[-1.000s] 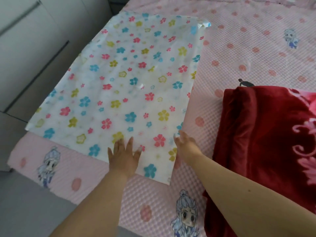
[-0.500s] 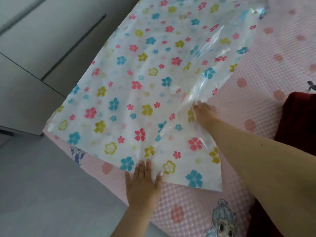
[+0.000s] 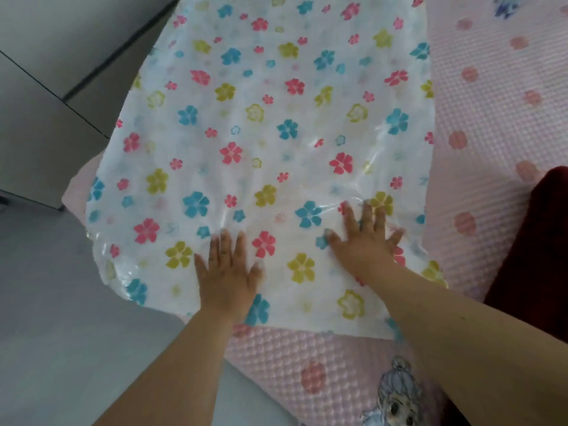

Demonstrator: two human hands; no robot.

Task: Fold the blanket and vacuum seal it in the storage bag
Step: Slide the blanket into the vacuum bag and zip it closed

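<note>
The storage bag [image 3: 270, 124], white plastic printed with pink, blue and yellow flowers, lies spread flat on the pink bed, its near left corner hanging over the bed's edge. My left hand [image 3: 227, 269] rests palm down on the bag's near edge, fingers spread. My right hand [image 3: 365, 241] also lies flat on the bag, a little farther in and to the right. Neither hand grips anything. The folded dark red blanket [image 3: 534, 247] shows only as a strip at the right edge, beside the bag.
The pink quilted bed cover [image 3: 479, 96] with cartoon figures extends right and toward me. Grey floor [image 3: 61, 318] lies at the lower left. Grey cabinet fronts [image 3: 55, 56] stand close along the left side of the bed.
My view has shifted left and closer to the bag. My right hand moved from the bag's right edge onto its surface, and both hands now press flat on it.
</note>
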